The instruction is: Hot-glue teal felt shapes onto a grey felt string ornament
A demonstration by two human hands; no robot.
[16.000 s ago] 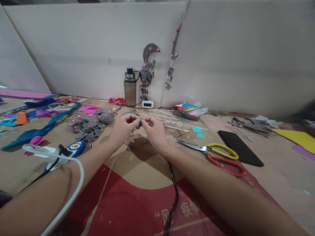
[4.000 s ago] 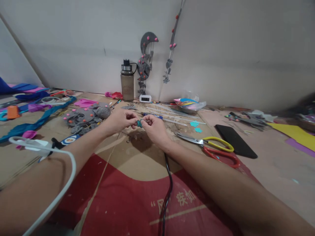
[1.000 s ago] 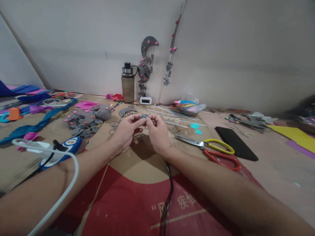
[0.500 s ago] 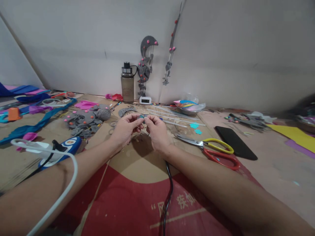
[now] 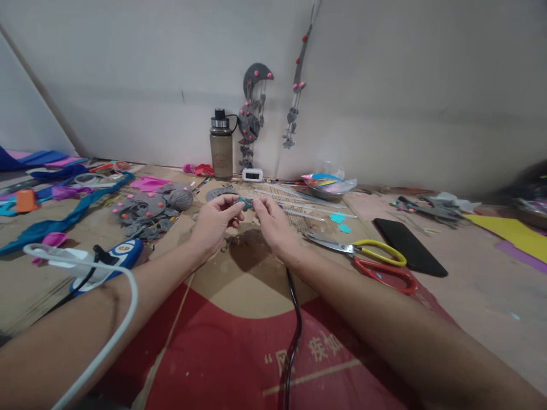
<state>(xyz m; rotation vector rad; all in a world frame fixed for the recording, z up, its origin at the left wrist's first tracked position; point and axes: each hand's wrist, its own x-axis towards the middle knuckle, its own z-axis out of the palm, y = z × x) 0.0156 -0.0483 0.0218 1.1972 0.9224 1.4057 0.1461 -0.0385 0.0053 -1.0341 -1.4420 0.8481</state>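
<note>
A small teal piece (image 5: 245, 202), which looks like cut felt, is pinched between my two hands above the cardboard sheet (image 5: 248, 285). My left hand (image 5: 217, 221) grips its left side with thumb and fingertips. At its right side, my right hand (image 5: 273, 223) has thumb and fingers closed on the edge. The fingers partly cover the piece, so its full shape is hidden. Beyond the right hand lie two turquoise flower cutouts (image 5: 337, 218) and several translucent glue sticks (image 5: 305, 212). Red-and-yellow handled scissors (image 5: 352, 249) rest to the right of that hand.
A black phone (image 5: 408, 247) lies beyond the scissors. Left are a blue power strip (image 5: 123, 253) with a white cable (image 5: 132, 296), and grey felt pieces (image 5: 145, 210). A bottle (image 5: 221, 151) stands by the wall, where grey moon ornaments (image 5: 252, 122) hang. A black cord (image 5: 294, 336) crosses the front.
My fingertips have drawn slightly apart, and more of the teal piece shows between them. My right hand has turned a little. The things on the table stay where they were.
</note>
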